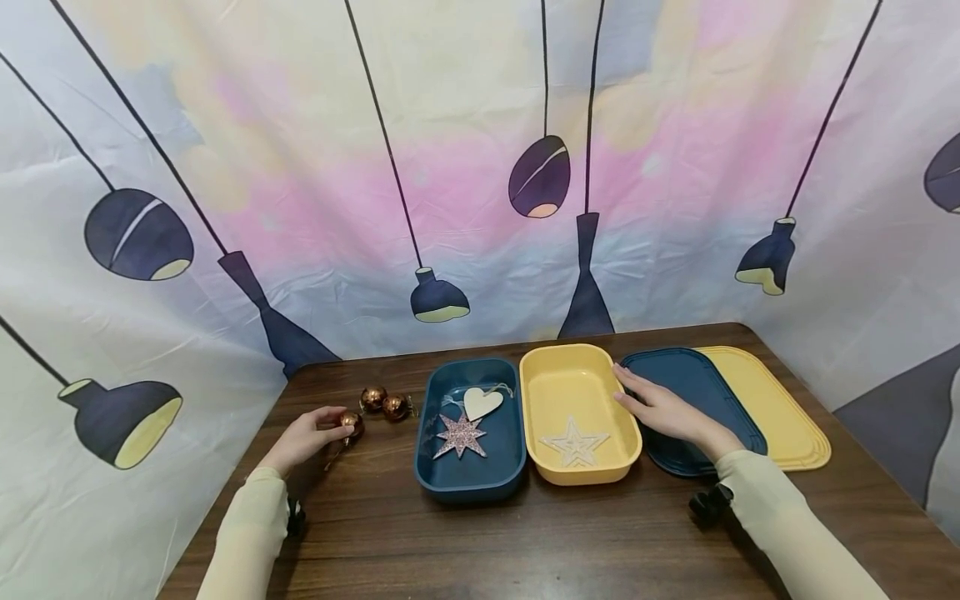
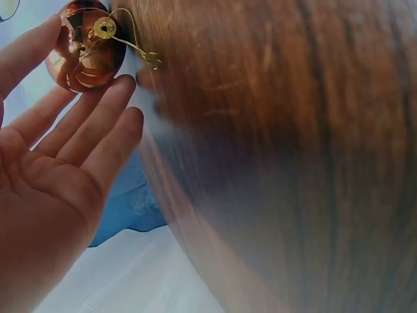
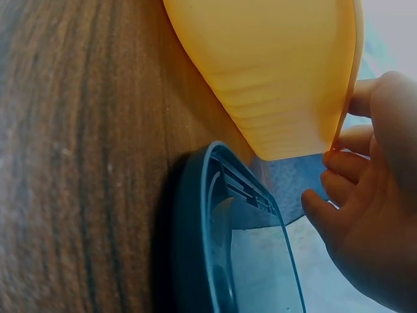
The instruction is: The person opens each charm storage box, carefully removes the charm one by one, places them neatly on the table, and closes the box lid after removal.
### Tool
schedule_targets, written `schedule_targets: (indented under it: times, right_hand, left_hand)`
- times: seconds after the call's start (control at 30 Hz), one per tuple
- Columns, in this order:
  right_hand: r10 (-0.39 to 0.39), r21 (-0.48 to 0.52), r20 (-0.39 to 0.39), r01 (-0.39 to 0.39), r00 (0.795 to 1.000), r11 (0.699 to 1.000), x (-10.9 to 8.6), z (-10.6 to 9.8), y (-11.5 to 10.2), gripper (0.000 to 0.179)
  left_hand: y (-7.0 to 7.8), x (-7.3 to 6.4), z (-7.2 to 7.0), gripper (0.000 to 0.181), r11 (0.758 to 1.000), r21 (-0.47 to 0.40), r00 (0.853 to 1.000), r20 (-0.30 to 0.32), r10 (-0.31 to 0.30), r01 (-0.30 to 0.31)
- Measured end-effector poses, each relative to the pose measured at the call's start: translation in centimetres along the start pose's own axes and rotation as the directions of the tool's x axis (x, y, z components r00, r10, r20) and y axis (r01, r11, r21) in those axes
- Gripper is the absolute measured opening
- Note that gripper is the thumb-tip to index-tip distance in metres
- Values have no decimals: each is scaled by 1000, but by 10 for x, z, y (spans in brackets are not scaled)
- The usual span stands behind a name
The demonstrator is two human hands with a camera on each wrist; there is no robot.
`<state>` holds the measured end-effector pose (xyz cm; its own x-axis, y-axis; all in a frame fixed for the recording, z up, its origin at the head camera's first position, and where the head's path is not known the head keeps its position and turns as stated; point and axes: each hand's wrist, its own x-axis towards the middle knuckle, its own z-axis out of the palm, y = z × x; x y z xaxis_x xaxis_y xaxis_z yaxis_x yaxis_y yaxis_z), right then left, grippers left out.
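Along the top of the frame we see a draped cloth [image 1: 480,50], softly creased, washed in pink, cream, pale blue and lilac. Its printed lamps hang on dark cords: a rounded shade [image 1: 138,235] at far left, a yellow-mouthed one [image 1: 127,422] below it, a small bell-like one [image 1: 440,297] near centre, and an egg-shaped one [image 1: 540,177] above a slim flared shade [image 1: 587,283]. At right we find another lamp [image 1: 767,257]. Across the lower frame we see the dark, wood-grained table [image 1: 450,550]. Toward its right side, a navy lid [image 1: 697,375] lies partly over a yellow lid [image 1: 787,417].
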<state>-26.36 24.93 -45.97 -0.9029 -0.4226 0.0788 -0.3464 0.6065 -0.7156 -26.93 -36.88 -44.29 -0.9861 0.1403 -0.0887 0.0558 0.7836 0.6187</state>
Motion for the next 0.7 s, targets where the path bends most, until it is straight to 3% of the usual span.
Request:
schedule_targets:
  times: [0.4, 0.7]
  right_hand:
    - [-9, -22, -2, 9, 1000, 1000, 0, -1, 2, 67]
    - [-11, -15, -6, 11, 1000, 1000, 1, 1, 3, 67]
  left_hand:
    - [2, 6, 2, 68, 1000, 14, 1000, -9, 16, -16]
    - [-4, 12, 6, 73, 999, -48, 1000, 0, 1, -1]
